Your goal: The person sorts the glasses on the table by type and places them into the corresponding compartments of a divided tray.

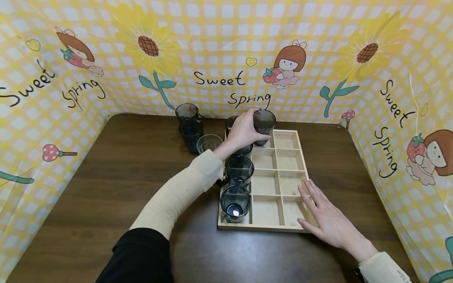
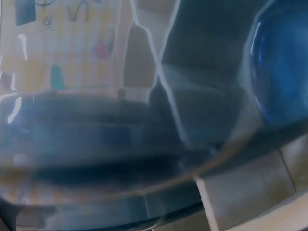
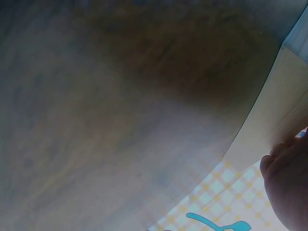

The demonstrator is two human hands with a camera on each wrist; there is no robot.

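Observation:
In the head view my left hand [image 1: 242,131] grips a dark glass [image 1: 264,120] by its side, over the far middle compartment of a wooden divided tray [image 1: 262,227]. Dark glasses stand in the tray's left column, the nearest one [image 1: 235,204] at the front left corner; my left hand and wrist partly cover the farther ones. My right hand [image 1: 329,220] rests with spread fingers on the tray's right edge. Blurred glass walls [image 2: 96,144] fill much of the left wrist view. In the right wrist view, fingers [image 3: 288,168] touch the tray's side [image 3: 269,106].
Left of the tray, dark glasses [image 1: 191,131] stand close together at the back of the brown table [image 1: 116,188], with a clear glass [image 1: 209,143] beside them. A yellow checked cloth [image 1: 219,39] rises behind the table and along both sides.

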